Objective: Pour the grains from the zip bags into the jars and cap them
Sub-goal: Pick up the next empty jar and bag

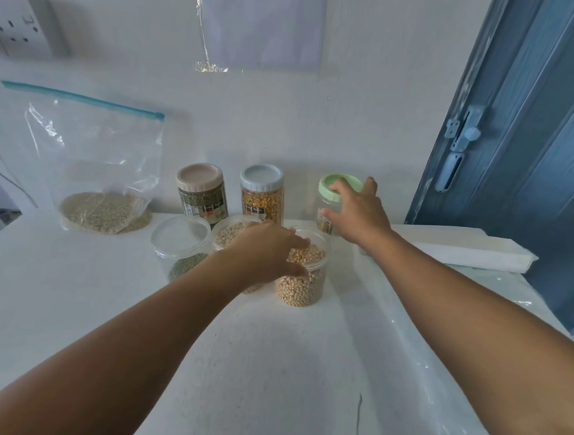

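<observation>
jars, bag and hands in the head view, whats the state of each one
zip bag: sealed, upright against the wall, grain in the bottom
pink-lid jar: capped, full
blue-lid jar: capped, full
green-lid jar: capped, nearly empty
clear-lid jar: capped, partly filled
middle short jar: holds pale grains, lid unclear
soybean jar: nearly full, lid unclear
left hand: grips soybean jar
right hand: grips green-lid jar
</observation>
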### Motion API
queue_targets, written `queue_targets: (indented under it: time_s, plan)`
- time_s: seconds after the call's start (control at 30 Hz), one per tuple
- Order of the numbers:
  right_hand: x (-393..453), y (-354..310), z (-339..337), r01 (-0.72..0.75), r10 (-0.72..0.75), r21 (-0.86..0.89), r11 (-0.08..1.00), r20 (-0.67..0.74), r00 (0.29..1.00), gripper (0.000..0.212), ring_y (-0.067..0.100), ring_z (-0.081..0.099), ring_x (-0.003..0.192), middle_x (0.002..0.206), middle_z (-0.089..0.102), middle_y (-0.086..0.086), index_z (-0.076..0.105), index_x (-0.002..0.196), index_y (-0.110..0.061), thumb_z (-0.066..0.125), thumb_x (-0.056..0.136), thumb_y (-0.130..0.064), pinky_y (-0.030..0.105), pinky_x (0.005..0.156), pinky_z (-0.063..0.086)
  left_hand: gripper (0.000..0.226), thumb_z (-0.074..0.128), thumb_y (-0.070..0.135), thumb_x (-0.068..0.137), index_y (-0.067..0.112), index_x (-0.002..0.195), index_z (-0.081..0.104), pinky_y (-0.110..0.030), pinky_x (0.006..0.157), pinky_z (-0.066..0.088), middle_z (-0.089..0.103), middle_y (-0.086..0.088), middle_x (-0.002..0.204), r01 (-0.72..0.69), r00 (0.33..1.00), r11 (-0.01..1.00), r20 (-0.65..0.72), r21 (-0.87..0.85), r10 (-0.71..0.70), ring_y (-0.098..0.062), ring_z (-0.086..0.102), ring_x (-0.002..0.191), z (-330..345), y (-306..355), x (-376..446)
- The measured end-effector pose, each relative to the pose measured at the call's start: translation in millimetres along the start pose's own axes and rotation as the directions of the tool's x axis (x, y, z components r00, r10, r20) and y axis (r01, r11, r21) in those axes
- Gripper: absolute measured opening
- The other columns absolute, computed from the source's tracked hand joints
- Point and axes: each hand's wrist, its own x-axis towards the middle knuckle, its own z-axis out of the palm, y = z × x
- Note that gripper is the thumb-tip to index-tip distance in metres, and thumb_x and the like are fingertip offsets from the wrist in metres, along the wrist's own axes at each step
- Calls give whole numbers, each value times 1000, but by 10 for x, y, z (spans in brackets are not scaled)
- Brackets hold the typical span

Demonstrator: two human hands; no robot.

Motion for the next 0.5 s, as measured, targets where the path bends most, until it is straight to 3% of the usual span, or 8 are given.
queue_targets:
  time_s: [0.17, 0.4, 0.5]
  plan:
    - [19, 48, -20, -7, 4, -61, 998, -59, 998, 34, 42, 42, 121, 139, 36, 18, 48, 136, -35, 56, 103, -42, 46, 96, 43, 71, 66, 65, 91, 39, 154, 46, -54, 123, 30, 41, 2, 163, 5, 1000, 1000, 10, 17, -5, -28, 45, 146, -18, 19, 9]
    - [-204, 144, -231, -3, 1, 77, 997, 22, 1000, 22, 34, 57, 97, 130, 30, 10, 56, 124, -31, 62, 103, -34, 33, 81, 45, 71, 63, 65, 92, 39, 155, 44, -54, 122, 31, 40, 1, 164, -2, 1000, 1000, 13, 32, 1, -29, 45, 146, -25, 31, 0]
    - [-437, 197, -306, -18, 16, 82, 996, 21, 1000, 20, 32, 56, 98, 126, 29, 8, 56, 122, -33, 61, 103, -37, 34, 81, 46, 71, 63, 66, 92, 38, 155, 44, -53, 121, 32, 43, 1, 162, -7, 1000, 999, 10, 31, 6, -28, 46, 146, -25, 35, -11]
